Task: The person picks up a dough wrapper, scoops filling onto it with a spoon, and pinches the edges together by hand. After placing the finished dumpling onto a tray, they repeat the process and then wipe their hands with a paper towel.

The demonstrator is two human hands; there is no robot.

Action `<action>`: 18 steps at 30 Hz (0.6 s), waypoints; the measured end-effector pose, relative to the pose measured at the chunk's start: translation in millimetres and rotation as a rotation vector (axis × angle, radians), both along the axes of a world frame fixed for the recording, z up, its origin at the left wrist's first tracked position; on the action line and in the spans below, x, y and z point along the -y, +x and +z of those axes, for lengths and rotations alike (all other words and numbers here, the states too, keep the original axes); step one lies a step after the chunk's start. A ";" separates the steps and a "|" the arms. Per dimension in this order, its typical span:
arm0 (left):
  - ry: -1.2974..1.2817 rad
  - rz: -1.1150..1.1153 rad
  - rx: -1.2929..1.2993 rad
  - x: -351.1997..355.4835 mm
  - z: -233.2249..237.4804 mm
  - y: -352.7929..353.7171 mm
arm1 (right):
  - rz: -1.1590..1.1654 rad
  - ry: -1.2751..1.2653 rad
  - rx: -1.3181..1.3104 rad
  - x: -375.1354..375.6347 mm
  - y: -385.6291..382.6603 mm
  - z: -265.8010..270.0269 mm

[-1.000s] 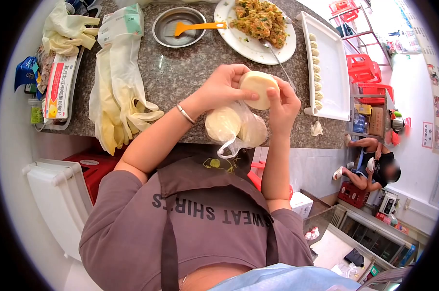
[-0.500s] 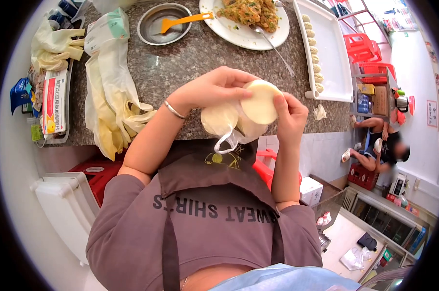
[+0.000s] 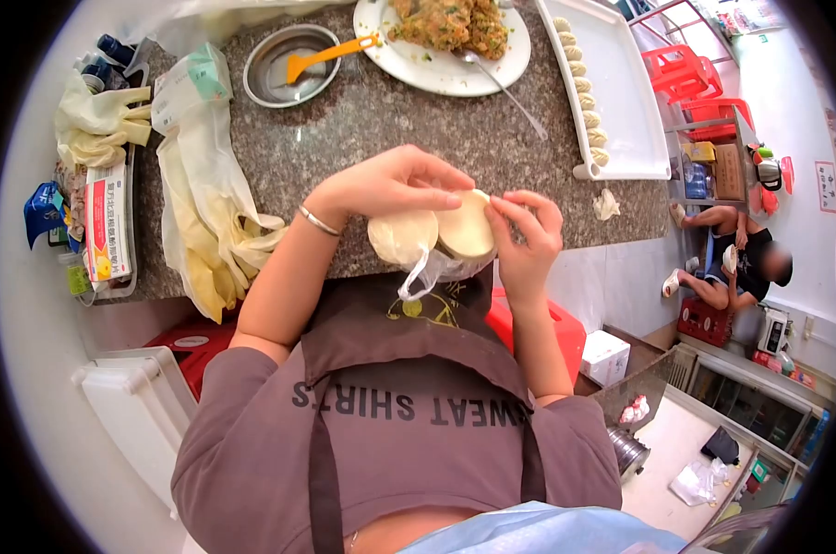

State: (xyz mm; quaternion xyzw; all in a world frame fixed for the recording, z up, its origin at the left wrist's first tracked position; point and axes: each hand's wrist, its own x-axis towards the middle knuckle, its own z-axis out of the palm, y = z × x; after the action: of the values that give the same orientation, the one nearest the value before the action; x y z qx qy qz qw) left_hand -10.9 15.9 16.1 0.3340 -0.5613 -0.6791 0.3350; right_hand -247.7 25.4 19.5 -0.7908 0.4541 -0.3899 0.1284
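Note:
A stack of round, pale dumpling wrappers [image 3: 467,229] is held upright at the counter's front edge, partly in a clear plastic bag [image 3: 421,275]. A second round stack of wrappers [image 3: 403,237] shows through the bag on the left. My left hand [image 3: 387,187], with a bangle at the wrist, closes thumb and fingers on the upper left edge of the stack. On the other side, my right hand [image 3: 529,229] pinches the stack's right edge between thumb and fingertips. Whether it grips a single wrapper or several cannot be made out.
Beyond the hands are a plate [image 3: 436,85] of filling with a spoon [image 3: 505,90], and a metal bowl [image 3: 279,88] with an orange scraper [image 3: 330,57]. A white tray [image 3: 621,111] holds a row of dumplings. Gloves [image 3: 205,222] lie left. A person [image 3: 736,254] sits far right.
The wrapper face that was raised and tilted between both hands now sits lower, against the stack. My right hand has moved slightly left and down, and my left hand has lowered a little.

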 end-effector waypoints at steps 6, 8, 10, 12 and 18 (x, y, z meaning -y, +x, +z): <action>-0.020 0.012 -0.011 -2.1 6.8 1.5 | -0.004 -0.089 0.018 0.8 3.8 2.0; -0.006 -0.008 0.015 -2.2 8.7 2.4 | 0.045 -0.147 -0.016 3.7 3.6 3.4; -0.012 -0.006 0.001 -2.2 7.0 2.0 | 0.153 -0.140 -0.027 6.3 2.5 9.0; 0.024 -0.007 -0.024 -1.8 3.2 1.4 | 0.343 -0.128 -0.042 9.1 4.0 18.6; -0.528 0.095 -0.098 3.0 -3.7 -3.5 | 0.430 0.123 0.228 12.7 11.4 25.4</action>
State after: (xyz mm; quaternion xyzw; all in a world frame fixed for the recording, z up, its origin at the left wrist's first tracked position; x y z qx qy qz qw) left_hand -14.3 12.9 12.4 0.2278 -0.6859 -0.5080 0.4686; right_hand -236.3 12.7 45.0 -0.8107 0.2808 -0.4121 0.3067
